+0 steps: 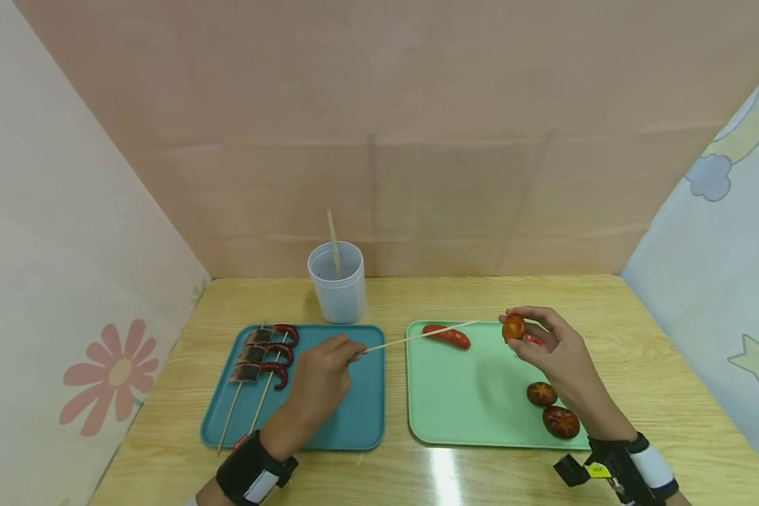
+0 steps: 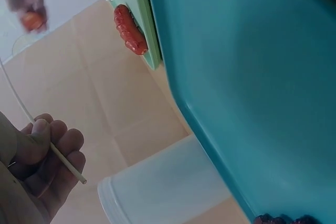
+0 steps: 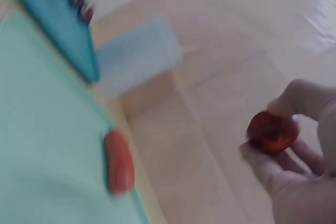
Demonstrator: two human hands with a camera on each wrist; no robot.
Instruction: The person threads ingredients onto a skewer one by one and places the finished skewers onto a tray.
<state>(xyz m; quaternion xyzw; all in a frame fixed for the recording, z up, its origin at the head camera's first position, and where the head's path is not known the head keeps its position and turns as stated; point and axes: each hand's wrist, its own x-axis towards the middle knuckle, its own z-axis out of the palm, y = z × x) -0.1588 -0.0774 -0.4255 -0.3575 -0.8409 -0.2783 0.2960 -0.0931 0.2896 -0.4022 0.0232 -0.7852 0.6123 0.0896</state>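
Note:
My left hand (image 1: 321, 376) pinches a thin wooden skewer (image 1: 411, 340) over the blue tray, and its bare tip points right across the green tray. In the left wrist view the skewer's blunt end (image 2: 79, 176) sticks out past the curled fingers. Between thumb and fingers, my right hand (image 1: 559, 358) holds a small brown mushroom cap (image 1: 514, 328) above the green tray's far right part. Skewer tip and mushroom are a short gap apart. Below my right hand lie two more mushroom caps, a smaller one (image 1: 541, 393) and a larger one (image 1: 561, 422), each with a star cut.
A red scored sausage (image 1: 448, 336) lies at the back of the green tray (image 1: 455, 414). On the blue tray (image 1: 360, 422), left, lie skewers with dark square pieces (image 1: 253, 353) and red curled tentacles (image 1: 278, 365). Behind stands a translucent cup (image 1: 341, 295) holding wooden sticks (image 1: 334, 239).

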